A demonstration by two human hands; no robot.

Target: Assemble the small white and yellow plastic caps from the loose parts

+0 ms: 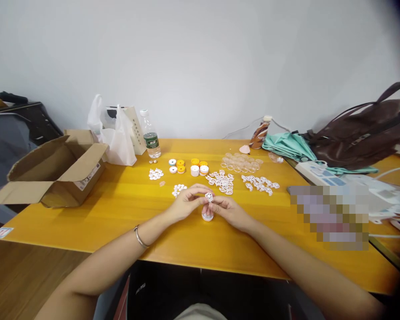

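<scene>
Both hands meet over the middle of the yellow table (126,209). My left hand (186,201) and my right hand (229,210) pinch a small white perforated plastic piece (209,196) between their fingertips. Just below the fingers a small white round cap (207,216) stands on the table. Behind the hands lie heaps of similar white perforated pieces (222,181), more of them (260,184) to the right, and white, yellow and orange caps (190,167). A silver bracelet (140,238) circles my left wrist.
An open cardboard box (55,171) sits at the left. White plastic bags (117,135), a water bottle (151,135) and a brown drink bottle (260,132) stand at the back. Clear rings (242,162), a teal umbrella (288,146), a brown bag (363,135) and a power strip (316,174) lie right.
</scene>
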